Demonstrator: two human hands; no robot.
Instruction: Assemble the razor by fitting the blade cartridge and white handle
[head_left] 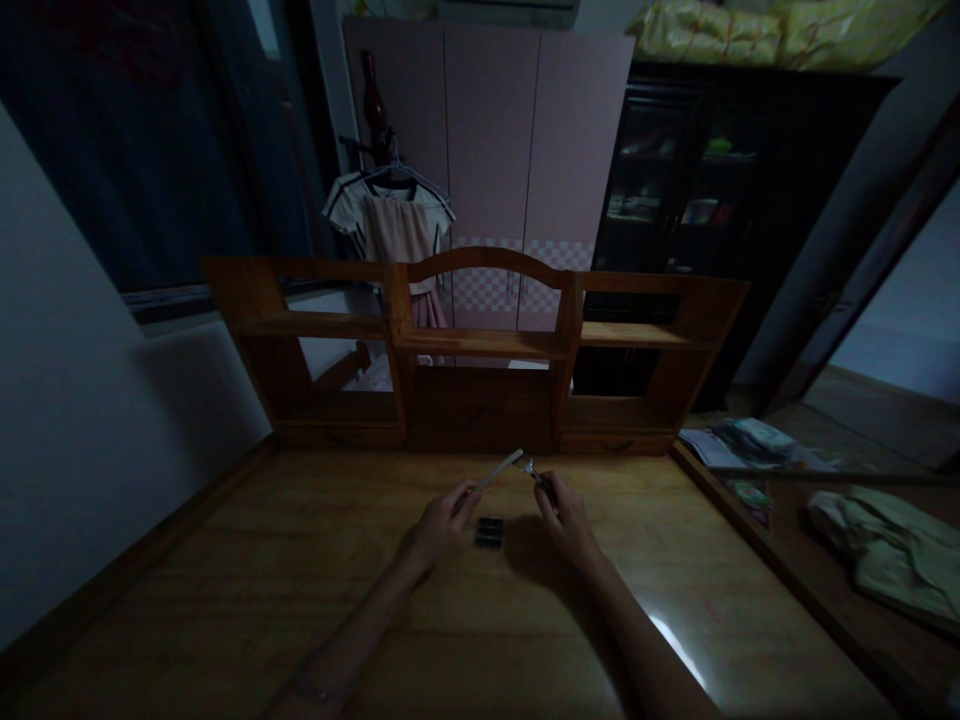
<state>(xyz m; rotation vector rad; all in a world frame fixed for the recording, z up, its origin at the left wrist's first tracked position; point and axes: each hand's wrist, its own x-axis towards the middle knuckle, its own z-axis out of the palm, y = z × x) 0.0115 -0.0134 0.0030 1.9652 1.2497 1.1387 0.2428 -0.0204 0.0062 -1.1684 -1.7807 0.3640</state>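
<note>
In the head view, my left hand (450, 515) is closed round a thin, pale stick (501, 467) that points up and to the right. My right hand (562, 512) grips a small tool with a shiny metal head (529, 467); its exact kind is too dim to make out. The stick's far tip and the metal head are close together, and I cannot tell whether they touch. Between and slightly below my hands, a small dark case with sections (490, 533) lies on the wooden tabletop (337, 590).
A wooden shelf unit (480, 343) with cubbies and drawers stands along the table's far edge. To the right are papers (750, 443) and a pale green cloth bag (900, 550). Behind stand a pink wardrobe (491, 140), a dark cabinet (720, 200) and hanging clothes (397, 220).
</note>
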